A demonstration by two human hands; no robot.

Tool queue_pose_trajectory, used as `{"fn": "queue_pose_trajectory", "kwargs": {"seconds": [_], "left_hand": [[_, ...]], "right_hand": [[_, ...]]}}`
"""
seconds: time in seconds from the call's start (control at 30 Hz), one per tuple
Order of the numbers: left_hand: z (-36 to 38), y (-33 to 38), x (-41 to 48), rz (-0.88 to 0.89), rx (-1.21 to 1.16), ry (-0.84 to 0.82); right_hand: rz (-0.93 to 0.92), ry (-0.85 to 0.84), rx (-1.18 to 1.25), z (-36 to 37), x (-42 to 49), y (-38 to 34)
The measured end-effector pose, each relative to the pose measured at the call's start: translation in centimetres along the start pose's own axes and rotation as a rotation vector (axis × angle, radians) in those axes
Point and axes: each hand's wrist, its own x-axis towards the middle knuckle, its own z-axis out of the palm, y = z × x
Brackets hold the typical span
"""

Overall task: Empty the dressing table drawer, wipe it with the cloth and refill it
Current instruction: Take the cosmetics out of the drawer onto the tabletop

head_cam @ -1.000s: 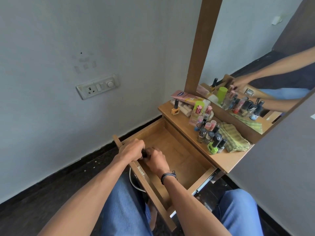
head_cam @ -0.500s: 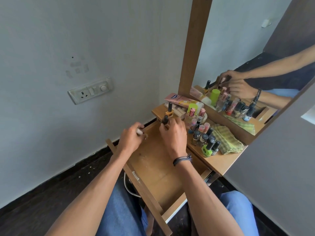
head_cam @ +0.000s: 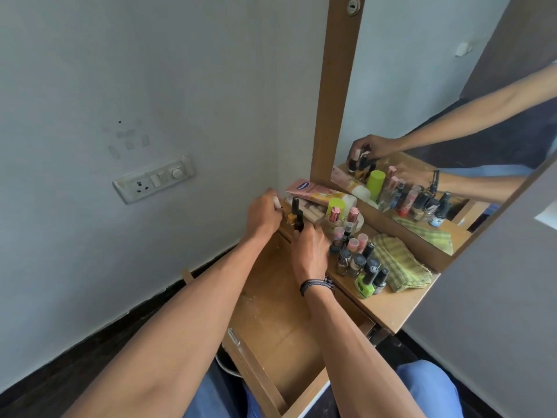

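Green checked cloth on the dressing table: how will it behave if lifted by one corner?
The green checked cloth lies folded with soft, uneven edges, so it would likely unfold and droop. It looks thin, probably light. One edge sits close to the nail polish bottles; dragging it might tip them.

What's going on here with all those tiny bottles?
A person is emptying the dressing table drawer. It is pulled out, and the part in view holds nothing. The left hand grips a small white-capped item and the right hand grips a dark bottle, both at the left end of the table top beside a yellow bottle. Many little bottles stand there. The green cloth lies folded next to them, so wiping has not started.
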Motion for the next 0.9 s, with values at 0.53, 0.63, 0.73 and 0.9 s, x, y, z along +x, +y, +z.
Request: {"fn": "queue_pose_trajectory", "kwargs": {"seconds": [0.53, 0.63, 0.73, 0.9], "left_hand": [[-0.3, -1.4, -2.6, -0.222, -0.530, -0.045], [-1.6, -2.4, -6.4, -0.232, -0.594, -0.032], [-2.4, -4.2, -11.0, -0.234, -0.524, -0.097], [-2.6, -6.8, -16.5, -0.191, -0.189, -0.207]], "right_hand": [[-0.174, 0.069, 0.219, -4.5, -7.5, 1.5], [-0.292, 0.213, 0.293, -8.8, -9.9, 3.6], [-0.221, 0.440, 0.296, -13.1, -9.8, 7.1], [0.003, 0.388, 0.086, -16.2, -4.8, 13.1]]}}
